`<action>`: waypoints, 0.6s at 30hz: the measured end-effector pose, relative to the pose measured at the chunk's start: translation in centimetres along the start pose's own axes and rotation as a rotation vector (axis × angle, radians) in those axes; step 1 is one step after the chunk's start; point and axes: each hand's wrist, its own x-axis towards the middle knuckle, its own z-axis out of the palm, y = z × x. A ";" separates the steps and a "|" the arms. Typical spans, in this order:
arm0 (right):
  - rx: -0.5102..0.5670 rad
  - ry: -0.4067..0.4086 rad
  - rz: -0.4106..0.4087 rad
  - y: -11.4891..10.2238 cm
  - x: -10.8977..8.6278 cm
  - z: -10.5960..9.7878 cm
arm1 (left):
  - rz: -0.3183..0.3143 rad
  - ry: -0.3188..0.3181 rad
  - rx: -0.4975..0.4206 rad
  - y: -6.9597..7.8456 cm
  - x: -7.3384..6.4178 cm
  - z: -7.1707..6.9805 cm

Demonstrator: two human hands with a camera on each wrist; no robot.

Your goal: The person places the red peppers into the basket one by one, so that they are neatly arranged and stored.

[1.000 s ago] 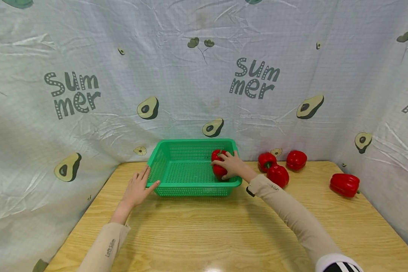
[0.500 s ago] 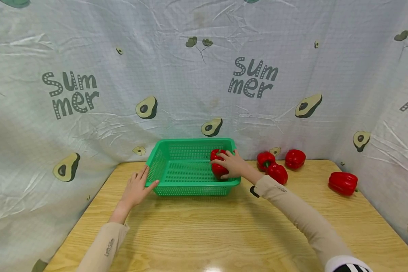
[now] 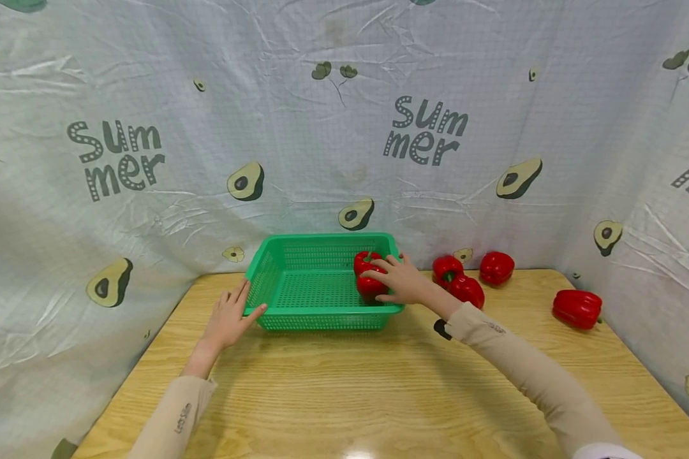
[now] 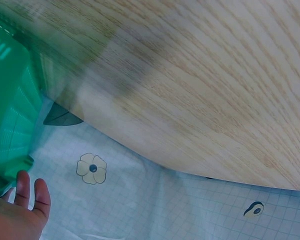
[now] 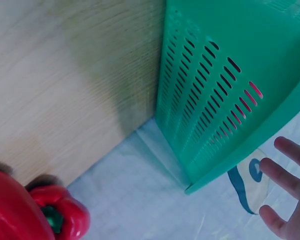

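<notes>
A green plastic basket (image 3: 321, 311) stands at the back of the table. Inside its right end are red bell peppers, one (image 3: 370, 288) nearer the front and what looks like a second (image 3: 366, 257) behind it. My right hand (image 3: 406, 282) reaches over the right rim, its loosely spread fingers over the nearer pepper; whether they touch it I cannot tell. In the right wrist view, the fingers (image 5: 285, 177) look extended and apart. My left hand (image 3: 226, 319) rests at the basket's front left corner, fingers along the left side, thumb on the front rim.
To the right of the basket lie several more red bell peppers: a close pair (image 3: 466, 292), one farther back (image 3: 497, 268) and one near the right edge (image 3: 577, 309). A printed cloth (image 3: 298, 127) hangs behind the wooden table (image 3: 344, 382).
My right hand has drawn slightly back to the right, its fingers loosening from the nearer pepper, which stays in the basket. The left hand keeps its place; the head view has shifted a little.
</notes>
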 end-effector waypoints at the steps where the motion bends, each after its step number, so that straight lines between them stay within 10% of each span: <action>1: -0.003 0.013 -0.005 0.0 -0.2 -0.1 | 0.002 -0.001 0.000 0.0 0.0 0.0; 18: 0.032 0.192 0.028 1.6 -4.8 0.0 | -0.003 -0.003 -0.002 0.0 0.0 0.0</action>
